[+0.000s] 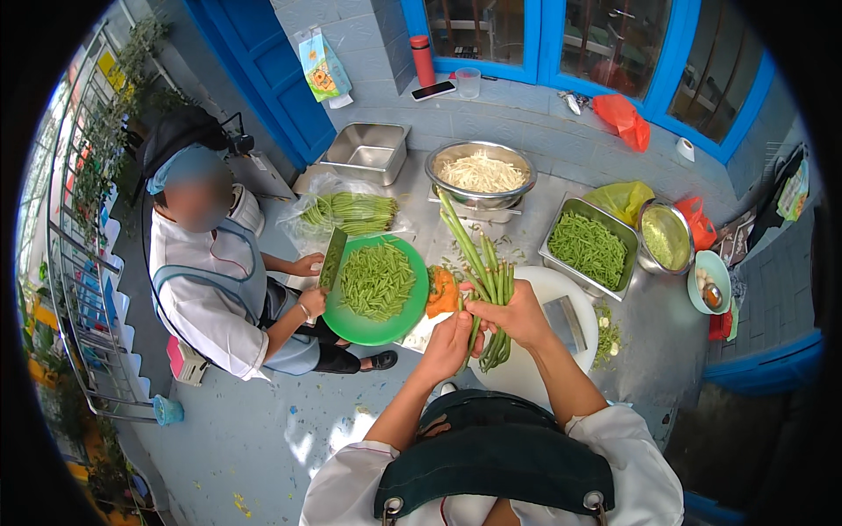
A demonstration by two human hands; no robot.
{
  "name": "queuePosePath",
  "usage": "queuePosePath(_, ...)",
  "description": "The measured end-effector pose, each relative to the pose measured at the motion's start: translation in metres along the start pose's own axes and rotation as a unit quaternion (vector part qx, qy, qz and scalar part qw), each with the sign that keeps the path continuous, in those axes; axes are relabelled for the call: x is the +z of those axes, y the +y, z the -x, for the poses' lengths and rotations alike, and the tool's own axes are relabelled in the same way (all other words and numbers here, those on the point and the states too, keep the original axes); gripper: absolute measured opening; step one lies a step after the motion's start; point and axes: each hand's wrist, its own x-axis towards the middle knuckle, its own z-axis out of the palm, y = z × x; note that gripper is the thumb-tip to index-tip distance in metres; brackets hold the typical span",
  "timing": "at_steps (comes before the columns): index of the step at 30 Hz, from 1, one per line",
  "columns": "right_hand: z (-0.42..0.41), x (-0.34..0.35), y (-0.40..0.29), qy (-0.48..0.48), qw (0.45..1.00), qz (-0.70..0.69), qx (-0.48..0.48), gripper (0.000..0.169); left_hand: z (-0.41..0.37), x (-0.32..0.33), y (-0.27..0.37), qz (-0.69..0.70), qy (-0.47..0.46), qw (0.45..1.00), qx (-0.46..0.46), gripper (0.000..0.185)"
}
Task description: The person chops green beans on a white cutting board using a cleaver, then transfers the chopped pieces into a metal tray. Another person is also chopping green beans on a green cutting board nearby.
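Note:
My right hand (516, 315) grips a bunch of long green vegetable stalks (483, 273), held at a slant above a round white cutting board (585, 289). Close beside it, my left hand (450, 342) pinches a stalk from the bunch's near left side; the fingers partly hide each other. A cleaver (564, 322) with a broad blade lies flat on the board, right of my right hand. Green and pale trimmings (606, 335) lie at the board's right edge. Left of the bunch is a crumpled orange thing (444, 290), partly covered by my hands.
At left, a co-worker (217, 276) holds another cleaver (333, 258) at a green board (421, 263) heaped with cut pieces. Bagged stalks (355, 212), an open steel pan (365, 151), a bowl of pale shreds (483, 172) and a pan of cut greens (587, 250) stand around the steel table.

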Motion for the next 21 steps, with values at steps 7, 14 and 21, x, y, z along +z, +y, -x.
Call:
queuePosePath(7, -0.005, -0.003, 0.008, -0.011, 1.000, 0.008, -0.018, 0.035, -0.002, 0.000, -0.014, 0.090, 0.020, 0.994, -0.050, 0.049)
queuePosePath(14, 0.002, 0.002, 0.027, 0.004, 0.999, -0.020, -0.039, 0.045, -0.010, -0.009, 0.010, 0.202, 0.183, 0.962, -0.005, 0.029)
queuePosePath(21, 0.006, 0.011, 0.022, -0.012, 0.998, 0.015, -0.053, 0.038, -0.014, -0.009, 0.018, 0.212, 0.178, 0.961, -0.013, 0.023)
